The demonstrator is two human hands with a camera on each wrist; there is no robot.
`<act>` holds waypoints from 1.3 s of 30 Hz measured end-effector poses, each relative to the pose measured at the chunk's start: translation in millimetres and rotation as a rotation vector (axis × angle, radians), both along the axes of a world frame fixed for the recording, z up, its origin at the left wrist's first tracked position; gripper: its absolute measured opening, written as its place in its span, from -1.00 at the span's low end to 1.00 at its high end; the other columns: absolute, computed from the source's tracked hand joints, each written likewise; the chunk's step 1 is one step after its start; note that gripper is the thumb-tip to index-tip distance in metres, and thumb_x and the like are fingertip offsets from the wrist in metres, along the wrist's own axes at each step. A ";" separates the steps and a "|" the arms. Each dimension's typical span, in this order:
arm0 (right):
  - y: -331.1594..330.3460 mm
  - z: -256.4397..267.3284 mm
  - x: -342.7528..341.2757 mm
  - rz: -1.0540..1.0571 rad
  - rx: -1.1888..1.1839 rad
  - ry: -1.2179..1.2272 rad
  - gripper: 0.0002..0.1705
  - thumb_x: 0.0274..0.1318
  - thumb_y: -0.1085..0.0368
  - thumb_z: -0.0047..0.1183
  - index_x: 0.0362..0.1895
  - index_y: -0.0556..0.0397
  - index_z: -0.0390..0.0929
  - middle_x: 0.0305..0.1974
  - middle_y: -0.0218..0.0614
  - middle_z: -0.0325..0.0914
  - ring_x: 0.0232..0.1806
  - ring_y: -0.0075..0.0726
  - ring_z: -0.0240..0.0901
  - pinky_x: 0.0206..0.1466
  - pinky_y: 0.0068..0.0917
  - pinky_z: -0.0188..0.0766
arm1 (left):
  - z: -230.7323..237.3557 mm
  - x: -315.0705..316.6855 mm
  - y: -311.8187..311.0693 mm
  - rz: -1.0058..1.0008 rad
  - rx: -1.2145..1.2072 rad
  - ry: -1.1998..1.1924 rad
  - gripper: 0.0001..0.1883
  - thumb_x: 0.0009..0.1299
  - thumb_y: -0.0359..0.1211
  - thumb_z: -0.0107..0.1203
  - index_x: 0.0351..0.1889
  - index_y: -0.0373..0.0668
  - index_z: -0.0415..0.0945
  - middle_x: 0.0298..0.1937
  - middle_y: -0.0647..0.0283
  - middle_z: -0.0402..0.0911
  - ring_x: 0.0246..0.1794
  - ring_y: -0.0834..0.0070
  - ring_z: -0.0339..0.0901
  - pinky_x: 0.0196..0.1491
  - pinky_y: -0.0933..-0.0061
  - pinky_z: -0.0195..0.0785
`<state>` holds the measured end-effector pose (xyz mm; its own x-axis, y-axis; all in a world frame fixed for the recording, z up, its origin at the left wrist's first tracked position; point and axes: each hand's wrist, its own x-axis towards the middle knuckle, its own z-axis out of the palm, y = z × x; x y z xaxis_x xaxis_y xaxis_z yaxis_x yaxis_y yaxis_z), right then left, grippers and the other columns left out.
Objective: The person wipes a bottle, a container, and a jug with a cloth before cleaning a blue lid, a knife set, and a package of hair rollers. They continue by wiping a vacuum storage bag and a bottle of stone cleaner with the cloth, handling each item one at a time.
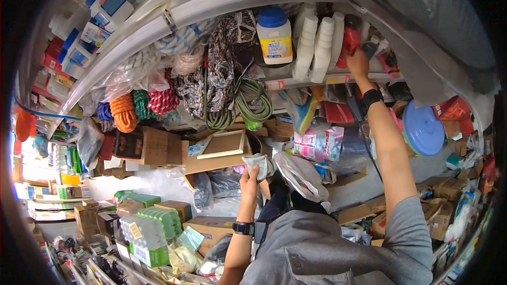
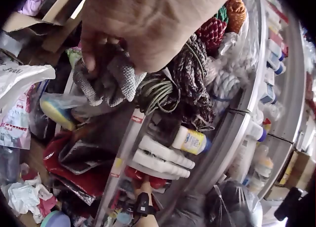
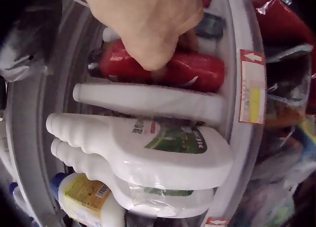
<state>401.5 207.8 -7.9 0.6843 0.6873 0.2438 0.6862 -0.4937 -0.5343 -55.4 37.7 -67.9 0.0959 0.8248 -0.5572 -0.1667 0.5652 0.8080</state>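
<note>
My left hand (image 1: 249,183) holds a crumpled grey cloth (image 2: 111,79), its fingers bunched into the fabric. My right hand (image 1: 357,64) reaches up to the shelf and grips a red bottle (image 3: 197,71) with a dark cap around its middle. The bottle stands at the right end of a row, beside several white bottles (image 3: 148,98) with wavy necks. One of these, a white bottle (image 3: 168,148) with a green label, faces the right wrist view. Left of them on the same shelf is a white tub (image 1: 275,47) with a blue lid and yellow label.
Coiled ropes (image 1: 216,68) hang left of the tub. The shelf edge (image 3: 247,34) carries price tags. Below are packaged goods, a picture frame (image 1: 224,143) and a white plastic bag (image 1: 301,177). A blue round lid (image 1: 422,127) is at right; clear plastic sheeting (image 1: 422,16) hangs upper right.
</note>
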 end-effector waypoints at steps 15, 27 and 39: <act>-48.5 -0.6 -18.3 0.009 0.475 0.125 -0.38 0.05 -0.19 0.09 -0.26 0.21 0.52 -0.40 0.06 0.55 -0.29 0.13 0.51 -0.29 -0.14 0.36 | -1.1 -3.7 0.0 -0.015 0.003 0.033 -0.65 0.42 -0.18 0.01 0.10 -0.09 0.43 -0.06 0.39 0.56 -0.08 0.59 0.48 -0.09 0.50 0.36; -192.2 8.6 -83.9 0.155 0.494 1.056 -0.59 0.15 0.02 0.10 -0.07 0.05 0.53 -0.16 -0.43 0.56 -0.18 -0.57 0.48 -0.15 -0.55 0.43 | 16.3 43.3 18.6 -0.142 0.033 -0.233 -0.48 0.45 -0.09 -0.16 0.24 -0.22 0.28 0.18 0.26 0.41 0.17 0.43 0.35 0.16 0.32 0.26; -304.3 5.5 -151.6 0.275 0.777 1.719 -0.43 0.35 -0.08 -0.28 0.19 0.08 0.28 0.07 -0.31 0.45 0.06 -0.38 0.43 0.14 -0.34 0.37 | 101.1 138.0 -6.4 -0.230 0.085 -0.576 -0.60 0.42 -0.19 -0.11 0.12 -0.22 0.37 0.10 0.30 0.49 0.14 0.45 0.37 0.25 0.32 0.11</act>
